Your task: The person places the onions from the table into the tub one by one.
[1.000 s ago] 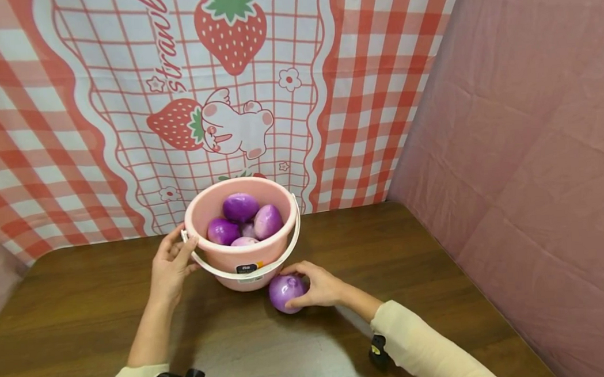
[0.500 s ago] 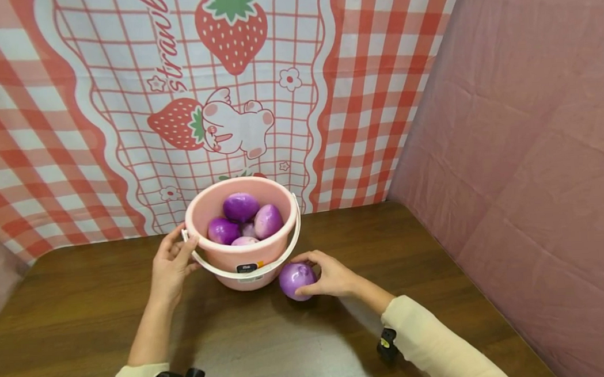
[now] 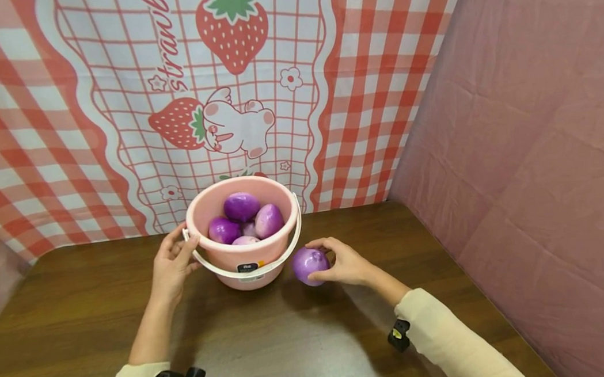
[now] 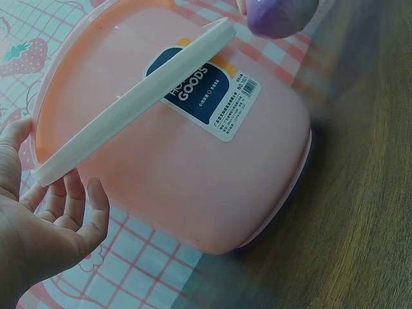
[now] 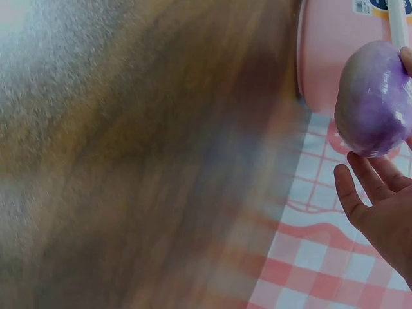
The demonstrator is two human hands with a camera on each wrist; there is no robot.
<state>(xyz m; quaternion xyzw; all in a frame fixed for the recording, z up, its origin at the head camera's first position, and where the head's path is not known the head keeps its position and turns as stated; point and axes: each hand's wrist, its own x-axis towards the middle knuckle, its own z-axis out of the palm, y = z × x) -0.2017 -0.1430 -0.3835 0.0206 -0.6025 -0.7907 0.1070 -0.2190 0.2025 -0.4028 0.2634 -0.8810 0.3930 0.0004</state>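
Note:
A pink bucket [image 3: 244, 255] stands upright on the table, its white handle [image 3: 257, 273] hanging down across the front. Several purple onions [image 3: 242, 206] lie inside it; the lowest ones are partly covered. My left hand [image 3: 171, 271] grips the bucket's left rim by the handle joint, with the thumb at the rim and fingers under it, as the left wrist view [image 4: 58, 212] also shows. To the right of the bucket, my right hand [image 3: 345, 263] holds a purple onion [image 3: 310, 266] between thumb and fingertips. This onion is apart from the tabletop, with a shadow below it.
The brown wooden table [image 3: 270, 346] reaches back to a red-and-white strawberry-print cloth [image 3: 236, 123] hanging just behind the bucket. A plain pink cloth [image 3: 527, 140] hangs along the right side.
My right hand has carried the onion away from the bucket's front, rightward and upward in the head view. The bucket and my left hand have stayed put.

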